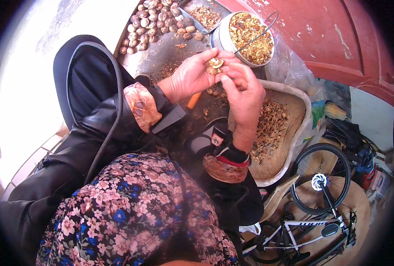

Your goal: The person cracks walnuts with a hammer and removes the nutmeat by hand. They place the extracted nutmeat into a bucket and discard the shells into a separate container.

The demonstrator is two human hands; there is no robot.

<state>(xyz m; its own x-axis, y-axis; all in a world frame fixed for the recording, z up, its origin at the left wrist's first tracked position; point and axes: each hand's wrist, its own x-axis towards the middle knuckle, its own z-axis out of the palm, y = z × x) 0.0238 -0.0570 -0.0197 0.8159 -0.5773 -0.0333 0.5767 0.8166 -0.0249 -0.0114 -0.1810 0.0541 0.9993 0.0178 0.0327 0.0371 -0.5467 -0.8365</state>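
Observation:
A cracked walnut (215, 63), its pale inside showing, is held between the fingertips of both hands above the floor. My left hand (190, 76) supports it from the left, thumb along the top. From the right, my right hand (245, 94) pinches at its lower part with thumb and fingers; its exact contact is partly hidden. Just beyond the fingers stands a white bucket (217, 41) filled with walnut kernels (251, 36). Below my right wrist, a woven tray (285, 159) holds broken walnut shells (271, 121). An orange handle (193, 100) shows under my left wrist.
Whole walnuts (153, 25) are heaped at the upper left, beside a metal pan (206, 30) with walnut pieces. Shell bits (168, 70) litter the ground. A red door (329, 36) borders the far right, and a bicycle (303, 221) rests at the lower right.

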